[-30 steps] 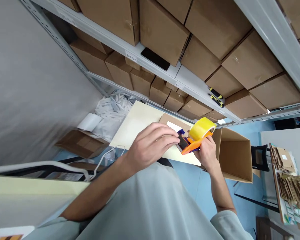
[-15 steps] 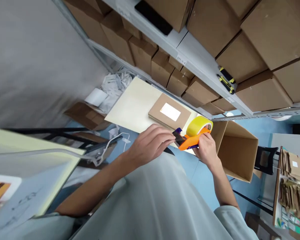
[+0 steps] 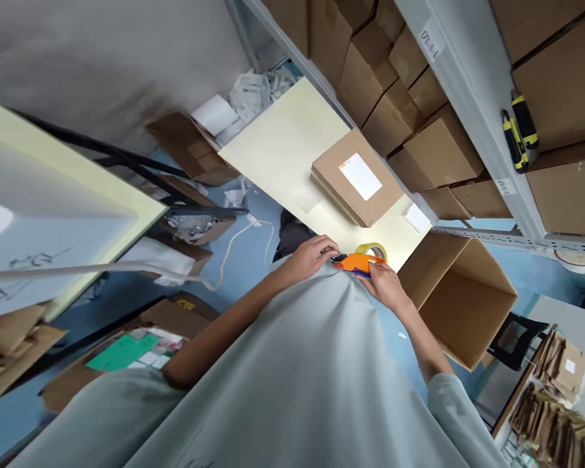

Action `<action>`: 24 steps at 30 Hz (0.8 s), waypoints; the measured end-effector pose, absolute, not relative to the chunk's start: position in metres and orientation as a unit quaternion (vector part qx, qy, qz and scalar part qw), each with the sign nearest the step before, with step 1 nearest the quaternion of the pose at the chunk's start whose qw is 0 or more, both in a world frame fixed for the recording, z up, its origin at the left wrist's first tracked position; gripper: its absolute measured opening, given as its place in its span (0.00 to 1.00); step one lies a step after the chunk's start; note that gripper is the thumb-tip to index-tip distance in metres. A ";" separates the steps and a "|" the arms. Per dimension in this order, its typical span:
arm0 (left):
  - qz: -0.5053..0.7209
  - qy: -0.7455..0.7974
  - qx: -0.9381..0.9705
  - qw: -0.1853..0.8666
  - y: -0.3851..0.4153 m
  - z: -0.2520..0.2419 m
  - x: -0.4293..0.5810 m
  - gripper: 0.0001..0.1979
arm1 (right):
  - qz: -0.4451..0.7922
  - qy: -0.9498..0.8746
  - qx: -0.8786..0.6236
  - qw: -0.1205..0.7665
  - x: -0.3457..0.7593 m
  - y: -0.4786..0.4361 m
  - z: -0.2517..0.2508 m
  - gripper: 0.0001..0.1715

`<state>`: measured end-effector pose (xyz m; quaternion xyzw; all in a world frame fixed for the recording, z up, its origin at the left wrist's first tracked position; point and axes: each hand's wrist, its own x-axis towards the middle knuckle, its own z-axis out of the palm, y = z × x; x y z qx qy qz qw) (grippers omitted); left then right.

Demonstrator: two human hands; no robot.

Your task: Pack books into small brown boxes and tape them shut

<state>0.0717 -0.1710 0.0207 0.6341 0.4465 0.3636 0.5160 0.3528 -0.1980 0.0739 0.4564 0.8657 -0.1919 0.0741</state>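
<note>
An orange tape dispenser [image 3: 358, 262] with a yellow tape roll [image 3: 372, 249] sits between both hands, close to my chest. My right hand [image 3: 384, 285] is wrapped round its handle. My left hand [image 3: 309, 255] has its fingers curled and pinched at the dispenser's front end. Beyond them, a flat brown cardboard parcel [image 3: 355, 179] with a white label lies on the pale yellow table [image 3: 285, 140].
An open, empty cardboard box [image 3: 461, 296] stands right of the table. Metal shelves [image 3: 468, 84] stacked with brown boxes run along the far side, with a yellow-black cutter [image 3: 517, 130] on one ledge. Crumpled white paper [image 3: 253, 94] and flattened cartons lie on the blue floor.
The view has tilted and pulled back. Both hands and the dispenser have come away from the parcel toward my body, and the whole labelled parcel now shows on the table.
</note>
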 end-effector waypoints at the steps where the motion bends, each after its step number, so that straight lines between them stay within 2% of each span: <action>1: 0.345 0.453 0.612 0.549 -0.175 0.005 0.074 0.12 | -0.204 0.859 0.458 0.101 0.360 -0.204 0.066 0.21; 5: 0.326 0.494 0.545 0.593 -0.173 -0.042 0.076 0.11 | -0.229 0.813 0.505 0.176 0.404 -0.216 0.051 0.20; 9: 0.350 0.529 0.550 0.544 -0.144 -0.069 0.071 0.09 | -0.231 0.754 0.573 0.223 0.433 -0.209 0.040 0.21; 16: 0.406 0.570 0.557 0.447 -0.097 -0.093 0.098 0.05 | -0.208 0.699 0.651 0.211 0.421 -0.178 -0.005 0.35; 24: 0.433 0.593 0.515 0.442 -0.091 -0.100 0.125 0.05 | -0.207 0.675 0.686 0.177 0.424 -0.169 -0.032 0.35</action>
